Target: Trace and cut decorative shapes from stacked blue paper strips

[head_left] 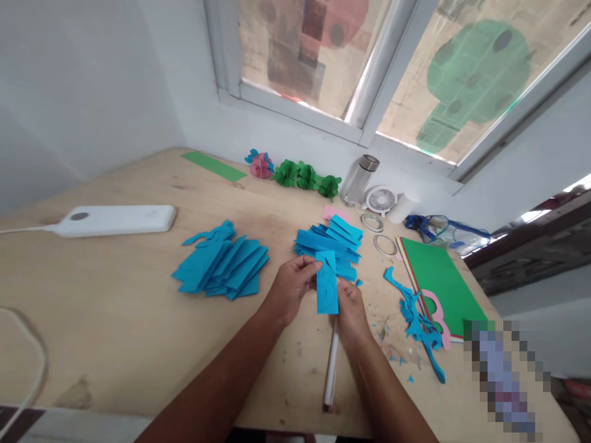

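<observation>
A small blue paper rectangle (327,292) with curved marks on its face is held up between both hands. The fingers and thumb of my left hand (292,286) pinch its left edge near the top. My right hand (353,311) grips its right edge lower down; some of those fingertips are hidden. Just behind lies a pile of blue paper pieces (330,240). Farther left is a second stack of folded blue paper (226,264). A white pen (330,375) with a dark tip rests on the table below the hands.
Blue paper scraps (415,320) lie to the right, beside green sheets (443,280) and a pink cutout (436,314). Tape rolls (385,245), a small fan (381,199), a glass bottle (360,181) and green paper ornaments (305,176) line the back. A white power strip (117,220) sits left.
</observation>
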### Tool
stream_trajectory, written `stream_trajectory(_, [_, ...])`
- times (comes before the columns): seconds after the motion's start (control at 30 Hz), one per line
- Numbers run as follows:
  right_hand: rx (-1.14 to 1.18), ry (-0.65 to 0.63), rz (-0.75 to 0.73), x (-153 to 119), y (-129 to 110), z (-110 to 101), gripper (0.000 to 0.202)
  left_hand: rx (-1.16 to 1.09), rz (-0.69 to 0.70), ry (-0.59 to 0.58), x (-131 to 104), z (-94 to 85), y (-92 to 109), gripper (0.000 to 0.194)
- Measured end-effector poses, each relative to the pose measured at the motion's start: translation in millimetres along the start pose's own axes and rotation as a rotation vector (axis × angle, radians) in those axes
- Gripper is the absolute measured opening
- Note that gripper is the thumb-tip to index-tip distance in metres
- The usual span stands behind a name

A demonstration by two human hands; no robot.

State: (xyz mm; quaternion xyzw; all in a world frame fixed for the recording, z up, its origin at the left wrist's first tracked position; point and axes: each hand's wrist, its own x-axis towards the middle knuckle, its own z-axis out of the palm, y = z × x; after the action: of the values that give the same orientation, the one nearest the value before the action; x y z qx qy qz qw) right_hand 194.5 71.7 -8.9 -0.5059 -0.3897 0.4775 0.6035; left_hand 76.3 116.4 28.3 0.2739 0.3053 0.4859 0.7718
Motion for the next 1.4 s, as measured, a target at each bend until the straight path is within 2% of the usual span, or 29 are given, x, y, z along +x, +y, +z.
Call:
stream_trajectory(0.4, [-0.013,-0.052,0.031,-0.3,-5.0,-0.5,0.048,0.019,0.016,0.010,-1.1,0.6,0.0,0.027])
stream_trajectory(0.63, [-0.065,-0.007,0.051,-0.5,-4.1,-0.4,0.049,0.033,0.026,0.017,-1.3,0.7,0.1,0.028])
stream_trajectory(0.87, [-0.012,0.013,0.043,-0.2,-3.3,3.0,0.044,0.040,0.027,0.032,-0.5,1.8,0.1,0.028])
stream_trajectory(1.4, [-0.084,-0.004,0.033,-0.6,-4.9,0.3,0.050,0.047,0.036,0.009,-0.3,0.5,0.5,0.028])
